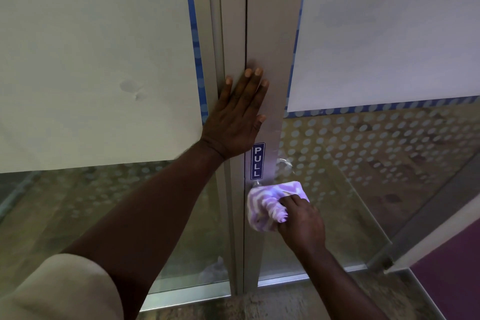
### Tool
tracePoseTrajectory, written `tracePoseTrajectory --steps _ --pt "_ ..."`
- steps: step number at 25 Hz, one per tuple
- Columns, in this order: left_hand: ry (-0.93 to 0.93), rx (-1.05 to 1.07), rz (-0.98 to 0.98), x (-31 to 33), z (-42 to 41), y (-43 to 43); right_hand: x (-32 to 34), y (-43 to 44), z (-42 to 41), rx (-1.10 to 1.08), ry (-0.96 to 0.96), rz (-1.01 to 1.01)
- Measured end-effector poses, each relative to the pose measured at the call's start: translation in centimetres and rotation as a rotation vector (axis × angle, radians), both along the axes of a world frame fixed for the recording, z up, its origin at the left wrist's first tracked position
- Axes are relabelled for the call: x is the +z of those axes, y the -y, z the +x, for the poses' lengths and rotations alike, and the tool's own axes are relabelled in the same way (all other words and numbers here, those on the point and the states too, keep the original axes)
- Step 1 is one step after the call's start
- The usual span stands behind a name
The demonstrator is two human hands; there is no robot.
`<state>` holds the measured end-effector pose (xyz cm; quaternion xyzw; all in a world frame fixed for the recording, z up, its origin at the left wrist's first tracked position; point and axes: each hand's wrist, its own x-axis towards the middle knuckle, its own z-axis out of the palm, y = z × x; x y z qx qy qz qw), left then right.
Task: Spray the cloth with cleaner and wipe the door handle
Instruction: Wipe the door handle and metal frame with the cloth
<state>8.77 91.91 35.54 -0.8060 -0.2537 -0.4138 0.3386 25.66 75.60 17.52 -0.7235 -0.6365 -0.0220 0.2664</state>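
Note:
My right hand [301,221] is shut on a purple-and-white striped cloth [265,205], bunched and pressed over the door handle. Only the handle's small metal base [257,184] shows above the cloth; the rest is hidden under it. A blurry reflection of a handle shows in the glass just above. My left hand [236,119] lies flat with fingers spread against the grey metal door frame [270,34], above a blue PULL sticker [257,161]. No cleaner bottle is in view.
The doors are glass with a dotted frosted pattern [363,143]. White paper sheets [91,60] cover the upper panes on both sides, edged with blue tape. A metal threshold [187,296] runs along the floor below. A purple surface [452,267] lies at the lower right.

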Motion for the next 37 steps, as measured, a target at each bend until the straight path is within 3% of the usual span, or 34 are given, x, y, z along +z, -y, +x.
tracePoseTrajectory --steps 5,9,13,20,25,29,33,37 --pt "0.015 -0.013 -0.010 0.0 -0.1 -0.1 0.5 0.6 4.2 -0.105 -0.017 0.119" --pt "0.010 -0.016 -0.008 0.0 -0.2 -0.1 0.5 -1.0 5.5 -0.295 -0.333 0.005" --pt "0.014 -0.029 -0.015 0.0 -0.2 -0.1 -0.6 -1.2 4.5 -0.329 -0.464 -0.021" --pt "0.006 -0.051 -0.048 0.2 -0.2 0.4 -1.4 1.5 0.2 -0.224 -0.440 0.049" --pt "-0.014 -0.093 -0.132 0.7 -0.7 1.3 -1.3 2.2 -4.8 0.035 -0.461 -0.084" --pt "-0.054 -0.163 -0.258 1.5 -1.7 2.3 -0.3 3.1 -7.7 0.066 -0.488 0.011" --pt "-0.050 -0.299 -0.459 -1.2 -3.6 5.4 2.5 4.4 -7.3 0.164 -0.532 0.304" --pt "0.289 -0.212 -0.957 -5.2 -5.0 9.7 5.9 5.9 -5.8 0.166 -0.515 0.560"
